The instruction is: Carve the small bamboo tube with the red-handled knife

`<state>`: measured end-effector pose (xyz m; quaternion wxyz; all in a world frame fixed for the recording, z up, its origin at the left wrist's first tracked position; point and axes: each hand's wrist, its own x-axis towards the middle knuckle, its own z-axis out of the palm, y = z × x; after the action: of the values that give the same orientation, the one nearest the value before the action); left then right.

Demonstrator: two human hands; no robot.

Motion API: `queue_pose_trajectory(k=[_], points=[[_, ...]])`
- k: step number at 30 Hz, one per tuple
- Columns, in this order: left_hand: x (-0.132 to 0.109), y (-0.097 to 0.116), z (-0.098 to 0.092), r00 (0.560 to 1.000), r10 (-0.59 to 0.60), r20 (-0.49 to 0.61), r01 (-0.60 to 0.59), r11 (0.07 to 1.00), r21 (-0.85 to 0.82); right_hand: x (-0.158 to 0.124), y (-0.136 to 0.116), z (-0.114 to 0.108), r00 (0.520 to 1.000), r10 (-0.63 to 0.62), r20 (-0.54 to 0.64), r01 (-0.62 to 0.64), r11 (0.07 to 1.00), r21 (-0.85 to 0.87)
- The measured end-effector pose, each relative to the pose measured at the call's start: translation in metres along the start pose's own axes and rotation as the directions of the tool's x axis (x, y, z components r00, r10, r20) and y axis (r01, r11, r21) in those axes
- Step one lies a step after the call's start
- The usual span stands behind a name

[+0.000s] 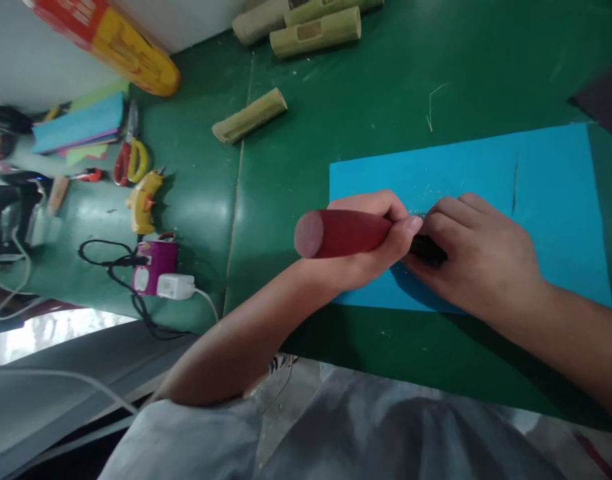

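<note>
My left hand [369,268] is wrapped around the thick red handle [351,233] of a tool, whose rounded butt points left. The tool's working end is hidden by my fingers. Close against it, my right hand [486,257] is closed on a small dark piece [429,250], mostly covered by the fingers, so its kind is unclear. Both hands are over a blue sheet [556,200] that lies on the green tabletop. Tiny pale shavings [431,197] are scattered on the sheet beyond my fingertips.
Left of the sheet lies a cut bamboo piece [251,117]; notched bamboo tubes [316,33] lie at the back. Scissors [131,157], a yellow glue gun [143,200], a purple power block [156,267] with cords and a yellow-red bottle [131,57] occupy the left side.
</note>
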<state>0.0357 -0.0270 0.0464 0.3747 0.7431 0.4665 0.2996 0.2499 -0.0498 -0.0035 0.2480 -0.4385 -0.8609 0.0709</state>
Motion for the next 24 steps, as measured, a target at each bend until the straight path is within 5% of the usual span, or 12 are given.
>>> queue_pose_trajectory(k=[7,17,24], points=[[0.002,-0.032,0.021,0.969,0.12,-0.217,-0.165,0.966,-0.201,0.002,0.0,0.0,0.999,-0.005,0.033,0.006,1.0,-0.024],[-0.003,-0.047,0.026,0.896,0.283,-0.342,-0.342,0.931,-0.125,0.004,-0.002,-0.001,0.998,0.002,0.056,0.0,0.999,-0.039],[0.002,-0.048,0.028,0.887,0.224,-0.403,-0.291,0.95,-0.113,0.006,-0.003,-0.002,0.996,0.013,0.086,-0.01,0.999,-0.034]])
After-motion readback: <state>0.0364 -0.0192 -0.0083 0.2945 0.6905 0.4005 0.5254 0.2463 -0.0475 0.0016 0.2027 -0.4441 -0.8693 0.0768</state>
